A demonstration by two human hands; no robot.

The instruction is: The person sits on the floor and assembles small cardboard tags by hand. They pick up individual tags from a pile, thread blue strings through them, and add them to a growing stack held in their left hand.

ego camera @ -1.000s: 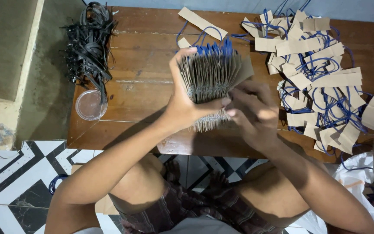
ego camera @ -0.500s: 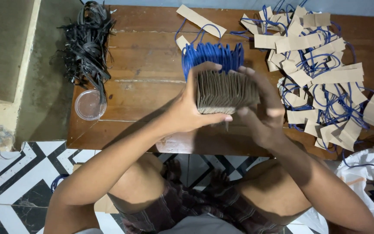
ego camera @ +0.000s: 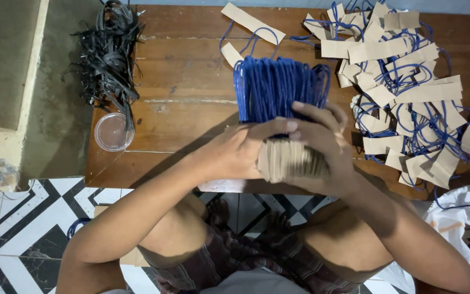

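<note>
A low wooden table (ego camera: 180, 98) fills most of the view, set over a black-and-white patterned tile floor (ego camera: 12, 228) where the seated person's knees show below its near edge. Across the table's right side spreads a loose heap of brown paper strips with blue cord loops (ego camera: 409, 92), some overlapping, a few lying apart near the far edge. On the far left corner lies a tangle of black cords (ego camera: 107, 54), and just below it a clear plastic cup (ego camera: 111, 132) stands near the table's left edge. At the centre, over the near edge of the table, both hands clasp a thick bundle of brown paper strips with blue cord handles (ego camera: 278, 109): the blue loops stand up and away from the person, fanning above the fingers, while the stacked brown ends sit low between the palms. The left hand (ego camera: 240, 152) is closed around the bundle's left side, thumb laid across the top of the paper. The right hand (ego camera: 322, 147) wraps the right side, fingers curled over the base of the blue loops.
</note>
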